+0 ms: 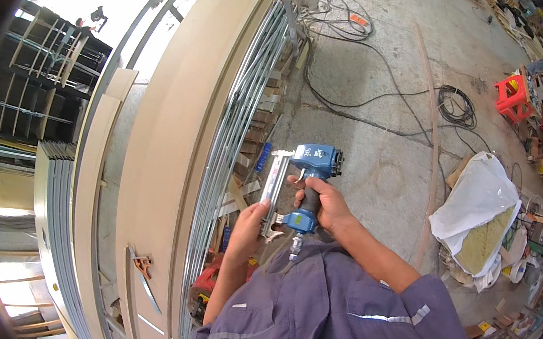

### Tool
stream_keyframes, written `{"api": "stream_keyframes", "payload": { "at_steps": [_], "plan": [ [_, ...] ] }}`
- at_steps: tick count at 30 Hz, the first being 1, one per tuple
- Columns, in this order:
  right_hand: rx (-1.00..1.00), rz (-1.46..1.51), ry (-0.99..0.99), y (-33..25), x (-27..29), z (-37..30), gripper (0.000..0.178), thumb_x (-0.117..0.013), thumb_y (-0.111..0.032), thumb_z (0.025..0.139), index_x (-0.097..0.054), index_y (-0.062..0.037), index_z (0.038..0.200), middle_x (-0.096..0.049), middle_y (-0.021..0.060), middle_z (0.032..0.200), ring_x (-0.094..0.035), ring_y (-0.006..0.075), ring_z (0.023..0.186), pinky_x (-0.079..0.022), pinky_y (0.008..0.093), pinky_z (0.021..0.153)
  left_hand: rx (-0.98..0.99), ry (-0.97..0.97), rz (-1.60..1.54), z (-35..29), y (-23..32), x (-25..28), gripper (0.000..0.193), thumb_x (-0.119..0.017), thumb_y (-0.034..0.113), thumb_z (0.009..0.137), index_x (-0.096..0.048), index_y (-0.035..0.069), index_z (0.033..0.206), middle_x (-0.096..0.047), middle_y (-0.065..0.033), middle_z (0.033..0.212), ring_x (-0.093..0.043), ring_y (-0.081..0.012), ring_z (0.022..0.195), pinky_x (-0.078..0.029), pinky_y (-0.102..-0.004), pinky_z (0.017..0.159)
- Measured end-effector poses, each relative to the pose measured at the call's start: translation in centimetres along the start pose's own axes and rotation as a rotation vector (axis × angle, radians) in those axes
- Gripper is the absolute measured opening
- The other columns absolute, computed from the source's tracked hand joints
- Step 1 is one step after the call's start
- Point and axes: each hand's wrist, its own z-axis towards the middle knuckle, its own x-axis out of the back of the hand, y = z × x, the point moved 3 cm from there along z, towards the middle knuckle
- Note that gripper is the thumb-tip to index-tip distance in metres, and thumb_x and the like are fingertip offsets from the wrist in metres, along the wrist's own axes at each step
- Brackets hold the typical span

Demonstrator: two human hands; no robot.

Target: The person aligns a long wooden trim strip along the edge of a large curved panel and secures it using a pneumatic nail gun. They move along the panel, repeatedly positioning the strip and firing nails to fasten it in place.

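Note:
A blue pneumatic nail gun [314,155] is held in front of my body, its silver nose toward the boards on the left. My right hand [331,206] is closed around its black grip, with a finger near the trigger. My left hand [250,224] pinches the long silver magazine [276,187] along the gun's left side. Whether a loose strip of nails is also between those fingers, I cannot tell. A metal air fitting [295,247] sticks out below the grip.
Long wooden boards [169,124] run along the left, bearing an orange-handled saw [143,265]. Metal bars [248,80] and wood scraps lie beside them. Black hose [456,107] crosses the concrete floor. A red stool [513,98] and a white plastic-wrapped bundle [478,203] are at the right.

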Motion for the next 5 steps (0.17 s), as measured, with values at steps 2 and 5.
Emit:
{"api": "stream_keyframes", "payload": {
  "at_steps": [2,5],
  "plan": [
    [0.038,0.044,0.061,-2.0,1.1,0.6,0.034,-0.059,-0.022,0.103,-0.06,0.0028,0.126,-0.072,0.0138,0.115,-0.068,0.0206,0.078,-0.06,0.0404,0.072,0.031,-0.009,-0.058,2.3,-1.1,-1.1,0.035,-0.058,0.03,0.106,-0.066,-0.003,0.11,-0.07,-0.0067,0.09,-0.067,-0.0118,0.072,-0.054,-0.0265,0.064],
    [-0.006,0.09,0.017,-5.3,2.5,1.1,0.04,-0.062,-0.025,0.103,-0.055,0.0029,0.131,-0.07,0.0144,0.124,-0.071,0.0242,0.087,-0.063,0.0452,0.076,0.07,-0.033,-0.03,5.6,-0.9,-2.7,0.035,-0.059,0.029,0.105,-0.065,-0.004,0.115,-0.072,-0.0064,0.094,-0.067,-0.0115,0.077,-0.055,-0.0267,0.069]
  ]
}}
